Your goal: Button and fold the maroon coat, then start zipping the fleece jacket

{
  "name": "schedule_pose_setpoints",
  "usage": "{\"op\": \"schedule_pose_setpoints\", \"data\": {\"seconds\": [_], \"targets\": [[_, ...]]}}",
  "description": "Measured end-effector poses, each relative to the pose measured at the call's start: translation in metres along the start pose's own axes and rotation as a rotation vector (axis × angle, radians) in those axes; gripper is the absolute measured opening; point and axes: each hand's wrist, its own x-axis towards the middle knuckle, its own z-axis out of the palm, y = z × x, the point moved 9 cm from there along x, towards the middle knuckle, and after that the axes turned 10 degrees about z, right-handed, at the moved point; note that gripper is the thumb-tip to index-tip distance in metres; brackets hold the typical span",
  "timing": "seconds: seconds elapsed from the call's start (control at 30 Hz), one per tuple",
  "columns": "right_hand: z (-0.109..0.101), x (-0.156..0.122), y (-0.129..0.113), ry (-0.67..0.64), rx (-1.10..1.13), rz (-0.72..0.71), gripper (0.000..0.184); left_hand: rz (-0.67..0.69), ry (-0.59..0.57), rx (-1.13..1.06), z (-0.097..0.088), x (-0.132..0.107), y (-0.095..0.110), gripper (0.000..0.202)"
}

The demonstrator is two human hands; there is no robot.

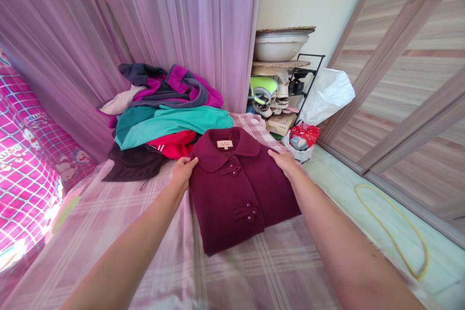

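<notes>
A dark maroon coat [232, 193], folded into a rough rectangle, is in front of me with its rounded collar at the far end. A pale label shows inside the neck, and two decorative fastenings run down its front. My left hand [184, 170] pinches the coat's left side beside the collar, thumb on top. On the opposite side, my right hand [283, 161] grips the right shoulder edge, also thumb on top. The fingers of both hands are mostly hidden under the cloth. Beneath the coat lies a pink checked bedsheet [152, 252].
A heap of clothes [174, 121] in teal, purple, red and black lies behind and left, against a purple curtain [189, 19]. To the right stand a shoe rack [312, 71] with basins, a white plastic bag [329, 94] and a wardrobe [399, 72]. A yellow hoop [392, 227] rests on the floor.
</notes>
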Motion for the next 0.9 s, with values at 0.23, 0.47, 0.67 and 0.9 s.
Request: {"op": "schedule_pose_setpoints", "data": {"seconds": [0.23,0.47,0.67,0.9], "targets": [[0.003,-0.027,-0.025,0.173,-0.569,-0.147,0.055,-0.068,-0.126,0.145,-0.002,-0.009,-0.017,0.034],[0.060,-0.073,-0.098,0.201,-0.703,-0.658,0.062,0.200,-0.153,0.338,0.006,0.005,0.006,0.055],[0.112,-0.046,-0.044,0.024,-0.874,-0.443,0.062,0.352,-0.110,0.681,0.008,0.011,0.029,0.057],[0.111,-0.045,-0.040,0.054,-0.867,-0.454,0.060,0.889,-0.447,0.963,0.104,-0.100,0.088,0.062]]}}
